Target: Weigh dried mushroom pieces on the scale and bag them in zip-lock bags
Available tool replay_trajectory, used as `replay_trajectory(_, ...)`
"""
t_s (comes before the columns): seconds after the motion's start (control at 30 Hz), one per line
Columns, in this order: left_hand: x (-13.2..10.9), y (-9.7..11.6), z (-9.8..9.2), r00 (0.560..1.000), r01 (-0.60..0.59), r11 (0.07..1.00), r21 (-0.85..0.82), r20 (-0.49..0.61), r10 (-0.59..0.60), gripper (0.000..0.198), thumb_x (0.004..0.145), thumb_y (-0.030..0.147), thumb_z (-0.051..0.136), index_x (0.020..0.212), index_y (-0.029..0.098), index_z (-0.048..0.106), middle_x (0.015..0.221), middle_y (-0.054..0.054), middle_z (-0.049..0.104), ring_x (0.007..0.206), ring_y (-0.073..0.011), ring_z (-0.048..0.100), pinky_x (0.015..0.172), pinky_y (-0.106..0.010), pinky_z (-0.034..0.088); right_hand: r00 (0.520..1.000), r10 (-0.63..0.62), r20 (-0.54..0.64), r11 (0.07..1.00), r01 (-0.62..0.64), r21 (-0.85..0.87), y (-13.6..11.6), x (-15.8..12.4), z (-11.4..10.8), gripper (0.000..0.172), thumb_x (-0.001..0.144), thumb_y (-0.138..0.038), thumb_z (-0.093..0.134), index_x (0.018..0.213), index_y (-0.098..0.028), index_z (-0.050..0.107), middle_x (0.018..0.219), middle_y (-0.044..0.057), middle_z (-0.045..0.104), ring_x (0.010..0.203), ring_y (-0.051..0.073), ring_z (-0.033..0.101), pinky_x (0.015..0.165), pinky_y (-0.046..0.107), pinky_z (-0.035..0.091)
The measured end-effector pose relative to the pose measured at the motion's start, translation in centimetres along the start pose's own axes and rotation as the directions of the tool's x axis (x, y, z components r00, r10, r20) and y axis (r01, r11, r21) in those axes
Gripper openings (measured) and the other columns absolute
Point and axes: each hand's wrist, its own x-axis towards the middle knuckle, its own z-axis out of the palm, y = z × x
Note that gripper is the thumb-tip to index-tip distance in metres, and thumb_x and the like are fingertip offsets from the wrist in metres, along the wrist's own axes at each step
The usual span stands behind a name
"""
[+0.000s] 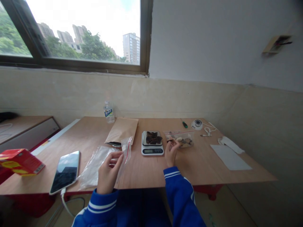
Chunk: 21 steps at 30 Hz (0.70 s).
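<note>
My left hand (110, 170) pinches a clear zip bag with a red seal line (127, 150), which hangs upright over the front of the table. More flat clear plastic bags (91, 170) lie just left of that hand. A white kitchen scale (152, 151) stands in the middle, with several dark brown dried slices (153, 138) piled on its plate. My right hand (172, 153) is closed just right of the scale, fingertips together at the left end of a filled clear zip bag (187, 142) of mixed dried pieces. What those fingertips hold is too small to make out.
A brown paper bag (123, 129) and a plastic bottle (109, 113) are at the back. On the left are a tablet (65, 171) with a charging cable and a red box (20, 161). A green-handled tool (185, 124), white round device (197, 124) and white paper (230, 157) lie right.
</note>
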Motion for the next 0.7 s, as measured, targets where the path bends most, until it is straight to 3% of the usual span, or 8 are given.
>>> replay_trajectory(0.2,-0.1,0.0,0.1,1.000,-0.015,1.000,0.002,0.014,0.015,0.045,0.066,0.059,0.060,0.083,0.017,0.066,0.075,-0.005,0.069,0.060,-0.0165,0.061,0.055,-0.027,0.049,0.990,-0.029,0.136,1.000,0.030,-0.002,0.5,-0.3,0.3,0.025,0.091,-0.033,0.035,0.110,-0.017,0.033,0.113,0.022,0.057,0.104,0.024,0.059,0.087,0.046,0.048)
replay_trajectory(0.43,0.1,0.1,-0.3,1.000,-0.005,1.000,0.020,-0.011,0.006,0.046,0.063,0.059,0.060,0.082,0.018,0.066,0.073,-0.004,0.069,0.061,-0.0171,0.061,0.055,-0.027,0.049,0.933,-0.062,0.356,0.998,0.068,-0.003,1.7,-0.6,0.8,0.018,0.091,-0.030,0.035,0.105,-0.018,0.037,0.113,0.020,0.060,0.106,0.026,0.059,0.086,0.050,0.048)
replay_trajectory(0.7,0.0,0.0,0.2,1.000,0.003,1.000,0.003,0.013,-0.003,0.046,0.064,0.059,0.060,0.082,0.018,0.066,0.074,-0.005,0.068,0.060,-0.0163,0.060,0.055,-0.027,0.049,0.947,-0.057,0.317,0.989,0.096,-0.109,0.5,-0.5,0.4,0.018,0.089,-0.032,0.038,0.101,-0.018,0.041,0.097,0.016,0.065,0.094,0.026,0.062,0.079,0.044,0.050)
